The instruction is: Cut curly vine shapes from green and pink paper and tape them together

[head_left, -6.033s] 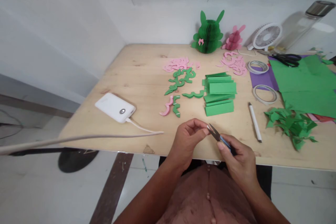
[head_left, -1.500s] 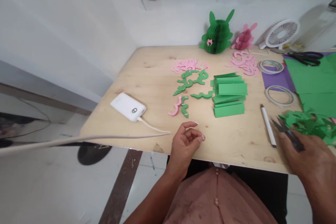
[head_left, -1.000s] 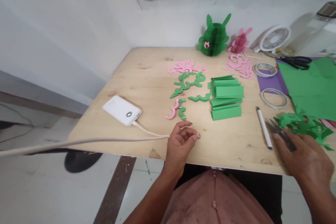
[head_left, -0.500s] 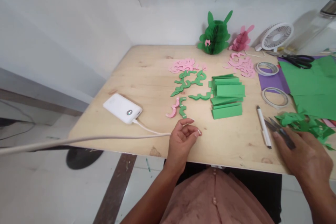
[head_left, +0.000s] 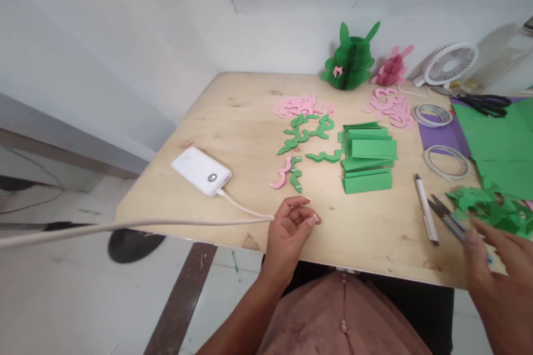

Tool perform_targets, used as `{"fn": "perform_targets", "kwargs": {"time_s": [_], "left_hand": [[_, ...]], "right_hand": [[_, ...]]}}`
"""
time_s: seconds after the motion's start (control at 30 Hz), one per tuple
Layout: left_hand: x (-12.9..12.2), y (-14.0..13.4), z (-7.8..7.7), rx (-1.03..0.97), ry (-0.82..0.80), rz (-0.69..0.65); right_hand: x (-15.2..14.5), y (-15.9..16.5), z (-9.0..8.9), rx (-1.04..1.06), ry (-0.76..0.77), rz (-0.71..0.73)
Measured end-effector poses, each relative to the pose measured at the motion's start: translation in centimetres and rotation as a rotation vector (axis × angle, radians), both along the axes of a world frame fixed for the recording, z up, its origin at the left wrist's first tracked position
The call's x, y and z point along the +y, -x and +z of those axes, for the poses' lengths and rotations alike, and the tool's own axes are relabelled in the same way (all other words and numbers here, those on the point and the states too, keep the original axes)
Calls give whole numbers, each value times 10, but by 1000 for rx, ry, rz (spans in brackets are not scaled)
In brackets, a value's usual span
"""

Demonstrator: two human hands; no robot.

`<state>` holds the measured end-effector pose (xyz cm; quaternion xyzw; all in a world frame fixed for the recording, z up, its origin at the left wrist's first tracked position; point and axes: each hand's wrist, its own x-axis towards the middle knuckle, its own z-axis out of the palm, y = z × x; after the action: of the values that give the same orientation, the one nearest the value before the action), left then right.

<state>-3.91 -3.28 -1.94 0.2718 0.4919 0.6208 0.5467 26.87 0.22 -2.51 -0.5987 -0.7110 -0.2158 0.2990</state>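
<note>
Near the counter edge [head_left: 375,270], left hand [head_left: 288,230] tight on white sliver [head_left: 316,218], right hand [head_left: 502,266] loosely spread over scissors [head_left: 455,226] at four o'clock.

the pale wooden desk [head_left: 233,133] carries a white power bank [head_left: 197,169], pink paper cutouts [head_left: 303,104], green paper cutouts [head_left: 300,136], folded green paper [head_left: 373,148], a white pen [head_left: 426,209] and, just beside it, scissors [head_left: 453,226].

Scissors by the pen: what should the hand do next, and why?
Maybe let the right hand leave the scissors: they seem to lie flat beside the pen, blades apart, and its fingers look loose. The left hand seems to pinch a white bit, so a free hand could help.
</note>
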Motion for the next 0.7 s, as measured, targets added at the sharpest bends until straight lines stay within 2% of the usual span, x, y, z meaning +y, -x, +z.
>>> {"fn": "perform_targets", "kwargs": {"time_s": [0.07, 0.1, 0.2, 0.27, 0.5, 0.7], "left_hand": [[-1, 1, 0, 5, -11, -4], [-1, 1, -1, 8, -15, -7], [-2, 1, -2, 19, -26, -15], [-3, 1, -5, 21, -44, -20], [-8, 3, -10, 17, -107, -42], [-7, 5, -7, 1, -125, -35]], "right_hand": [[-2, 23, 9, -17, -128, 91], [1, 37, 14, -14, -136, 184], [18, 83, 27, -26, -22, 434], [35, 111, 32, -50, 22, 521], [84, 184, 34, -230, 251, 568], [94, 221, 29, -362, 428, 598]]}}
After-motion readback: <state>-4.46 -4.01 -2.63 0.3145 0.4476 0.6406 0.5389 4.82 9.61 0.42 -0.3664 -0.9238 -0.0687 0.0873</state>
